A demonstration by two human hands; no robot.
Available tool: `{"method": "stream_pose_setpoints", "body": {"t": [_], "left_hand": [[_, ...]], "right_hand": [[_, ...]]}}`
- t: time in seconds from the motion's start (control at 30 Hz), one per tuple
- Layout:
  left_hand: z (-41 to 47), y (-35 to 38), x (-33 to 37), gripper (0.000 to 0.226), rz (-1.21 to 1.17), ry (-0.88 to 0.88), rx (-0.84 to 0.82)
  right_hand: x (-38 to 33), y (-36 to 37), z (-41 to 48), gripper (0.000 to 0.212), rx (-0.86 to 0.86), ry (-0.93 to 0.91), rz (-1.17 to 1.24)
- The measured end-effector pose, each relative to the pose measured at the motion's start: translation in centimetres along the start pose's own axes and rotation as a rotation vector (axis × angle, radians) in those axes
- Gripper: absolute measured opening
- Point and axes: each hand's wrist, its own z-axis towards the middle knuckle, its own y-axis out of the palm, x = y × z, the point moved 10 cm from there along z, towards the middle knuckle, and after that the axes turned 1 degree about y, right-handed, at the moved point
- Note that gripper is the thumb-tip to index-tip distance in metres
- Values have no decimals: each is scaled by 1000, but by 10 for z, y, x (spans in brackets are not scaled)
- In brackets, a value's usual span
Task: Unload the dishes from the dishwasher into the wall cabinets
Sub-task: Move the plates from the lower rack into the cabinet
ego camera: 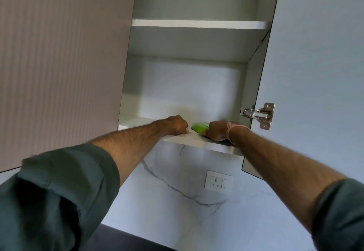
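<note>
Progress: early, judging by one dish | your right hand (217, 131) gripped a lime-green plastic dish (200, 127) on the white wall-cabinet bottom shelf (197, 142) | your left hand (176, 124) curled at that shelf's front edge, grip unclear | dishwasher unseen, remainder unknown

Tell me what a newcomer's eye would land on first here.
The green dish on the bottom shelf of the cabinet stands out as the only vivid colour. Both arms reach up to it: the right hand holds its right end, and the left hand rests on the shelf edge beside it. Next comes the shiny hinge on the open door at right.
</note>
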Motion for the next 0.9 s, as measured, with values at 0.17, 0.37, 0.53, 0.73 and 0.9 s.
{"method": "stream_pose_setpoints", "body": {"t": [0.17,0.37,0.53,0.73,0.9], "left_hand": [[-6,-5,6,43,-22,-3,119],[-32,-7,3,41,-154,-70,253],[-70,-7,16,46,-191,-106,324],[-124,-10,47,42,-246,-130,346],[-182,-12,82,44,-212,-189,350]], "right_hand": [[-1,1,-11,38,62,11,51],[17,10,-12,48,190,120,211],[16,7,-33,51,317,97,257],[2,0,-84,49,401,-36,326],[8,-1,-145,52,437,-111,392]]}}
